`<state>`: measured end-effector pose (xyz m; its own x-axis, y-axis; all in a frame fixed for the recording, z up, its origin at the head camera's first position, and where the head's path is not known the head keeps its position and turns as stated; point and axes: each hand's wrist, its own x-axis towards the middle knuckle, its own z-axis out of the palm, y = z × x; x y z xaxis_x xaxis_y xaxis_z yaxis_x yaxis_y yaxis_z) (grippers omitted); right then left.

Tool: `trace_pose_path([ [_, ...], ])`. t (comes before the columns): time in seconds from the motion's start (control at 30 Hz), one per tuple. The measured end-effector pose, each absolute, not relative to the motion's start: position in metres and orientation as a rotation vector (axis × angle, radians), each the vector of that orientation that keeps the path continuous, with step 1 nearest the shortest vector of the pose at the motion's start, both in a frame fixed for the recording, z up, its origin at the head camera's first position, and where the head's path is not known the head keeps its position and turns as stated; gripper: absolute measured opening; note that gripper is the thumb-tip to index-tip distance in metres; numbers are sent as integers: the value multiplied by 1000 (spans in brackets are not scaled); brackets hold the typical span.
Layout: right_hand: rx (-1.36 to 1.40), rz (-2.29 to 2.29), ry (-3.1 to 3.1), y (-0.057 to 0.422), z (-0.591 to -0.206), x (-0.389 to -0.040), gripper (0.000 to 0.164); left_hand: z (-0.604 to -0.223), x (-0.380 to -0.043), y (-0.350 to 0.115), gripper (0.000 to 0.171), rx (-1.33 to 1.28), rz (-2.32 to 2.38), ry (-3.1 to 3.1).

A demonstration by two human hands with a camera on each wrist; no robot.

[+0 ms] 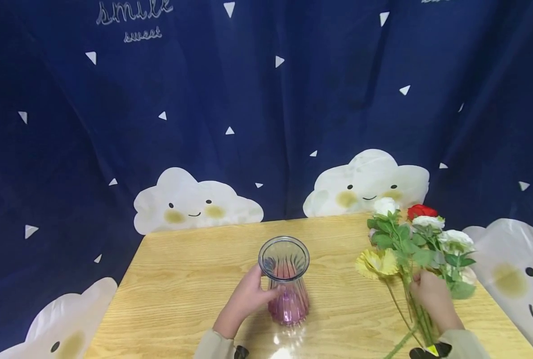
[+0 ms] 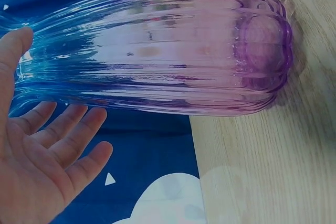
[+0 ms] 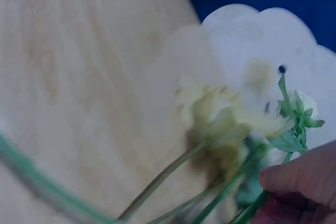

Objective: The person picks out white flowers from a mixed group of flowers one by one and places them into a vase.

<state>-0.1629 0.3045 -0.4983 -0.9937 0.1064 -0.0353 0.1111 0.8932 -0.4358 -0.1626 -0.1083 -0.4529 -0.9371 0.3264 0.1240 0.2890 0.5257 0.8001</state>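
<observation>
A ribbed glass vase (image 1: 288, 299), blue at the neck and pink-purple at the base, stands upright on the table. My left hand (image 1: 250, 294) is spread beside its neck. In the left wrist view the thumb (image 2: 20, 43) overlaps the neck, with fingertips (image 2: 100, 116) right at the glass edge and the little finger away from it. My right hand (image 1: 432, 296) grips a bunch of flower stems (image 1: 423, 324) on the right. White flowers (image 1: 455, 242), a red flower (image 1: 422, 212) and green leaves fan out beyond it. A yellow flower (image 1: 377, 263) hangs to the bunch's left.
The light wooden table (image 1: 181, 289) runs back to a dark blue curtain (image 1: 248, 99) printed with white triangles and smiling clouds. Some stems reach towards the near table edge, and a thick green stem (image 3: 47, 184) crosses the right wrist view.
</observation>
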Motion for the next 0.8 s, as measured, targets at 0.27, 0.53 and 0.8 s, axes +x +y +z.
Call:
trace_pose_path([
  [0.27,139,-757,3235,280,-458,-171,24,-453,-164,-109,60,573,1404,2723],
  [0.53,64,-879,3437,256,-440,-175,18,-453,-163,-107,57,572,1410,2725],
  [0.8,62,-1099,3409,224,-407,-177,23,-454,-164,-108,59,567,1391,2726],
])
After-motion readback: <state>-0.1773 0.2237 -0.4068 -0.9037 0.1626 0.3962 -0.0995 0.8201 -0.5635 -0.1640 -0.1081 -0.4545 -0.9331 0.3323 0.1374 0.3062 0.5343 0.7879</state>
